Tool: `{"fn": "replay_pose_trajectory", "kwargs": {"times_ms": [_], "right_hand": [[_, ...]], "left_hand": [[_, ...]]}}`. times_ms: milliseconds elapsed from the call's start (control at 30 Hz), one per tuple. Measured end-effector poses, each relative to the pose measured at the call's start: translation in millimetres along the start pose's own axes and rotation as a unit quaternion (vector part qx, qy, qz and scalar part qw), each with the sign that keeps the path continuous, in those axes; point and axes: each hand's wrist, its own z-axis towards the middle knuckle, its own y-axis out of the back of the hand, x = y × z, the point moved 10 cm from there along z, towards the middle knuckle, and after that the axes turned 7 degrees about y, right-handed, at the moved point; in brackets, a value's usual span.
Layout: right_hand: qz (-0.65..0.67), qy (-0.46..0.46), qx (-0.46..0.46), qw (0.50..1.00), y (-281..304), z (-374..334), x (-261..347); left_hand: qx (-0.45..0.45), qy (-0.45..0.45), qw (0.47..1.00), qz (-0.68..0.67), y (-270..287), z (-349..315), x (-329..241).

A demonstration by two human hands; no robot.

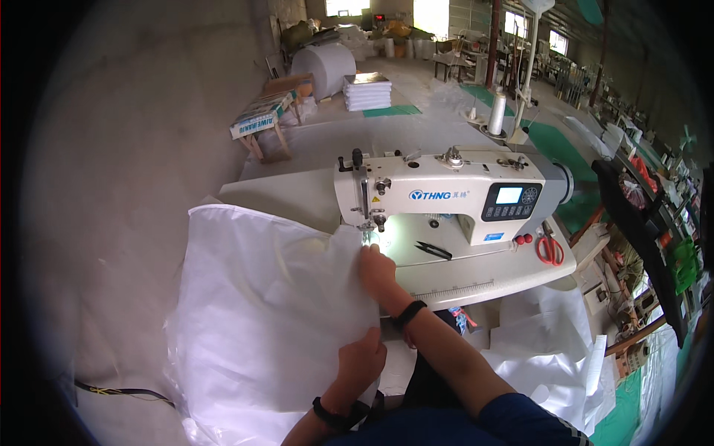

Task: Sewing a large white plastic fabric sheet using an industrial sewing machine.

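Observation:
A large white plastic-like sheet [275,320] hangs over the left end of the sewing machine's table, its edge running up to the needle area. My right hand [378,271] is closed on that edge just below the lit presser foot [367,229], its fingertips partly hidden. Lower down the same edge, my left hand [362,360] grips the sheet with curled fingers. The white sewing machine [439,186] stands beyond my hands, its lamp glowing by the needle. Black thread snips [433,250] lie on its bed, right of my right hand.
Red-handled scissors [550,250] and small red balls [524,239] lie at the table's right. More white sheeting [543,334] drapes below the front edge. A thread cone [497,113] stands behind the machine. Farther back are a big white roll [323,70] and a stacked bundle [367,92].

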Motion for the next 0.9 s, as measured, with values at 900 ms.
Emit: {"fn": "replay_pose_trajectory", "kwargs": {"times_ms": [900], "right_hand": [[0.472,0.149,-0.020,0.869,-30,-159,26]], "left_hand": [[-0.107,0.011,0.964,0.245,21,-3,-19]]}}
